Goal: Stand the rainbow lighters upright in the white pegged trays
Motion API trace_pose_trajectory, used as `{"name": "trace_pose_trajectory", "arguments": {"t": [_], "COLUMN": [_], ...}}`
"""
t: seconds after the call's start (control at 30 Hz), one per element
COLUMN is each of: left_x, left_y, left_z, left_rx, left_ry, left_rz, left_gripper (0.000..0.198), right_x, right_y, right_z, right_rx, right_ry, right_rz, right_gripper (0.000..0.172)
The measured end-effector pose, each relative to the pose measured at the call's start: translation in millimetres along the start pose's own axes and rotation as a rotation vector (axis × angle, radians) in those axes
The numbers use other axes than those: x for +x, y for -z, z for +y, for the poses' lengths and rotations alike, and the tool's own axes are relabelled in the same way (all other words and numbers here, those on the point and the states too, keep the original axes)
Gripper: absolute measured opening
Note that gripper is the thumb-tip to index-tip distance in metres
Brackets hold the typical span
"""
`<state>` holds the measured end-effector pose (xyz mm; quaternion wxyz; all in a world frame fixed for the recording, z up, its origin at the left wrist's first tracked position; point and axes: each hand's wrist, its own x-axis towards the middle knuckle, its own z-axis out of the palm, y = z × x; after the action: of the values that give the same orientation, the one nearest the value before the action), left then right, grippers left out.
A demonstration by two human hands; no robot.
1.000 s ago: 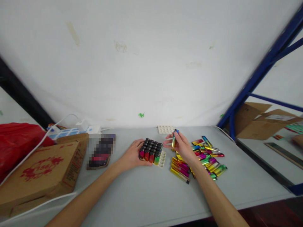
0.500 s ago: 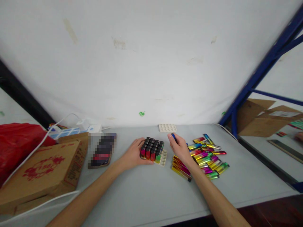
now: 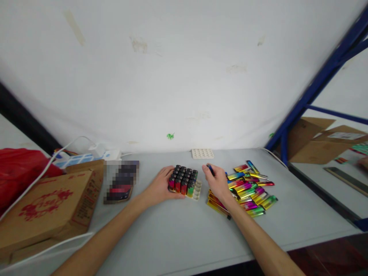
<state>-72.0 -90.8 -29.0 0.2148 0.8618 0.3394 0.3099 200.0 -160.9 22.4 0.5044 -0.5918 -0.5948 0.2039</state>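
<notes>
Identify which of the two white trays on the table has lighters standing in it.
The near tray, against the left hand: rows of black-capped lighters fill most of it. The far tray by the wall holds none.

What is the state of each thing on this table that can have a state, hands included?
Tray: partly filled, front-right holes empty.
Left hand: grips the tray's left side.
Right hand: shut on one lighter.
Loose lighters: lying flat, heaped.
Spare tray: empty.
Box: closed.
</notes>
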Motion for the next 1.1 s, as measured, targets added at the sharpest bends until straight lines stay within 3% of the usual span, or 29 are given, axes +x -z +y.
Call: {"name": "trace_pose_trajectory", "arguments": {"t": [0.3,0.5,0.63,0.87,1.1], "left_x": [0,0,1,1,1], "left_y": [1.9,0.2,0.1,1.8,1.3], "left_z": [1,-1,1,6,7], "left_rx": [0.01,0.021,0.024,0.024,0.022], "left_ry": [-0.012,0.011,0.013,-0.001,-0.011], "left_rz": [-0.005,-0.018,-0.032,-0.032,-0.031], "left_gripper": [0.108,0.11,0.11,0.106,0.108], "right_x": [-1,1,4,9,12], "right_y": [2,18,29,46,42], "right_z": [-2,-9,-4,3,11], "right_rx": [-0.021,-0.081,-0.223,-0.212,-0.38], "right_ry": [0.041,0.213,0.337,0.158,0.199], "right_rz": [0.0,-0.211,-0.229,-0.39,-0.508], "right_gripper": [0.053,0.041,0.047,0.042,0.035]}}
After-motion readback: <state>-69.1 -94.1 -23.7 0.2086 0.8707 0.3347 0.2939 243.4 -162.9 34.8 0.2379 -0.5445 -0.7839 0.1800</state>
